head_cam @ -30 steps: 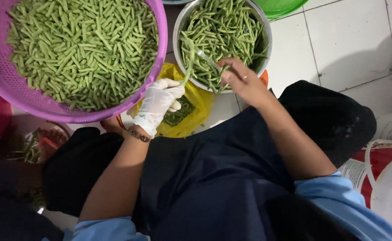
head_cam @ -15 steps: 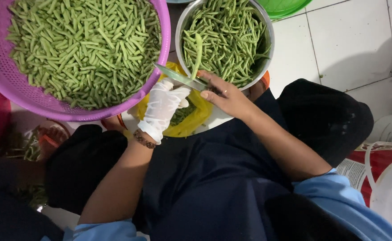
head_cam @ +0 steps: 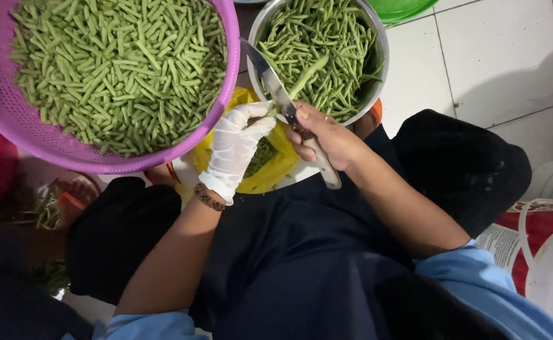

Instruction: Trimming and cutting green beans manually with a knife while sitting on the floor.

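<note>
My left hand (head_cam: pixel 235 148) wears a white glove and pinches a green bean at its fingertips, just under the knife blade. My right hand (head_cam: pixel 324 137) is bare and grips a knife (head_cam: pixel 275 85) by its pale handle, the blade pointing up and left between the two bowls. A purple colander (head_cam: pixel 223 107) full of cut green bean pieces sits at the upper left. A steel bowl (head_cam: pixel 380 47) of whole green beans stands at the upper middle, just above my right hand. Beneath both hands lies a yellow plastic bag (head_cam: pixel 276 167) with bean scraps.
White floor tiles (head_cam: pixel 497 56) spread to the right. A green basket rim (head_cam: pixel 405 9) shows at the top edge. A red and white sack (head_cam: pixel 522 236) and a white bucket rim (head_cam: pixel 550 271) stand at the lower right. My dark-clothed knees flank the bag.
My right hand came back from the steel bowl toward my gloved left hand, and the knife blade swung up to point between the bowls. The left hand stayed over the yellow bag.
</note>
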